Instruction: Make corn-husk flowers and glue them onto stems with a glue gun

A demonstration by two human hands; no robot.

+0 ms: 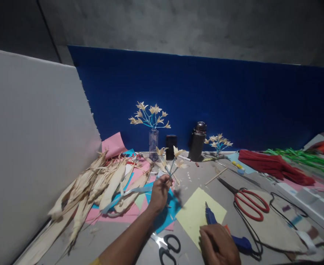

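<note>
No text, label, brand, number or sign can be read. No lettering can be made out on the dark flask (pixel 197 144), the black phone-like slab (pixel 171 146) or the clear bottle (pixel 153 143) along the blue panel (pixel 233 99), nor on the blue glue gun (pixel 210 215) or the yellow paper sheet (pixel 197 208).

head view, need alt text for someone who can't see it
A left hand holds pale flowers above a cluttered table, with the right hand at a blue glue gun. Dried husks lie at left, red-handled scissors at right, and similar flowers stand in a clear vase behind.
</note>
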